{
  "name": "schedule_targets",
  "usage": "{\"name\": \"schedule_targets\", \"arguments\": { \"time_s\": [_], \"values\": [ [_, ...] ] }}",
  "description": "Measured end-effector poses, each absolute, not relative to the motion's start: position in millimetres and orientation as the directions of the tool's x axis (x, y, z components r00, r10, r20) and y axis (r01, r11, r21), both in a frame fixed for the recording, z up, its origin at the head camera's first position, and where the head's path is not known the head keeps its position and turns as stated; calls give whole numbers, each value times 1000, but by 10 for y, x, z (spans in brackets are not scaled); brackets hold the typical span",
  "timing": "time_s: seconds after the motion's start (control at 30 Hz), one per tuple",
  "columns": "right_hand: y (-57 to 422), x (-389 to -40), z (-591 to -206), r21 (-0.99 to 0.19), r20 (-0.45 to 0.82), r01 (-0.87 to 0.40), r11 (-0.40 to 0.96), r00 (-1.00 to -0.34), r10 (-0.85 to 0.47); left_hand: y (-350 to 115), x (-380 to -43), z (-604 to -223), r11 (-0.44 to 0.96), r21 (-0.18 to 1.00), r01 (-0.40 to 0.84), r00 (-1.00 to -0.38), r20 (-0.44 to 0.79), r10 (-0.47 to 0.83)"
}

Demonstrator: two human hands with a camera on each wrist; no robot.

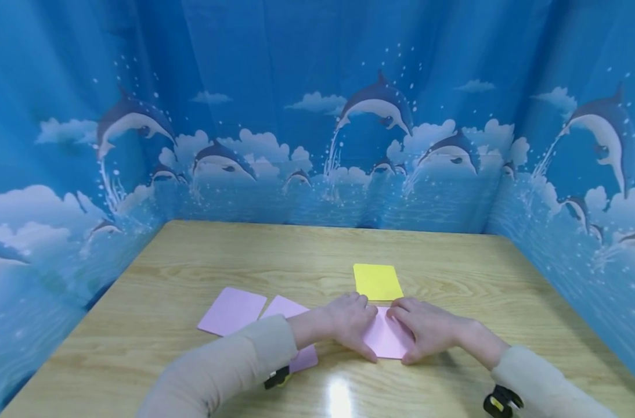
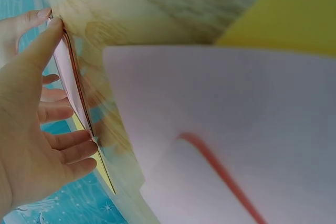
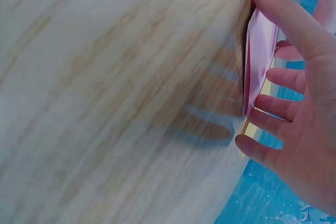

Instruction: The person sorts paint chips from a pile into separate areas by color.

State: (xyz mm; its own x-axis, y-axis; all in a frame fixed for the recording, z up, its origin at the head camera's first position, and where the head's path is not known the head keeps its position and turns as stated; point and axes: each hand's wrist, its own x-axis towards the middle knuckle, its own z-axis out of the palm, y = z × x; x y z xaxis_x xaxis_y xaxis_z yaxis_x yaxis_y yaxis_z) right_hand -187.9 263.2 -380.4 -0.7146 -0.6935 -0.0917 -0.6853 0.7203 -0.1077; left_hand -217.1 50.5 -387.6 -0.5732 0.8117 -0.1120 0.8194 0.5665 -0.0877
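Note:
A pink square sheet [image 1: 384,335] lies on the table between both hands, a faint crease or ridge showing near its middle. My left hand [image 1: 351,325] holds its left side, with the thumb at the near corner and the other fingers toward the far edge. On the right side my right hand [image 1: 429,328] holds it likewise, its thumb [image 3: 270,1] at the near corner. Seen edge-on in the right wrist view, the pink sheet [image 3: 260,45] has a dark reddish edge. Just beyond it lies a yellow square sheet [image 1: 377,281].
To the left lies another pink square [image 1: 233,312]. A further pink piece [image 1: 303,359] is partly hidden under the left forearm; in the left wrist view pink pieces [image 2: 252,93] overlap. The wooden table [image 1: 275,247] is enclosed by blue dolphin curtains [image 1: 296,58].

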Motion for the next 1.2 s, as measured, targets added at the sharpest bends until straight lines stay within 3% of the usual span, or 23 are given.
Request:
{"name": "schedule_targets", "arguments": {
  "time_s": [0.47,0.83,1.2],
  "values": [
    [2560,-1957,-3738,-86,-25,-693,716,-716,-697,312,-2239,-3759,576,-67,815,-580,-73,812],
    [2319,-2094,-3590,-6,109,-688,725,-722,-684,-167,-2405,-3559,687,80,722,-687,-40,726],
    [1987,-2178,-3517,35,164,-641,767,-753,-637,-767,-2486,-3510,715,90,694,-719,29,694]
  ]
}}
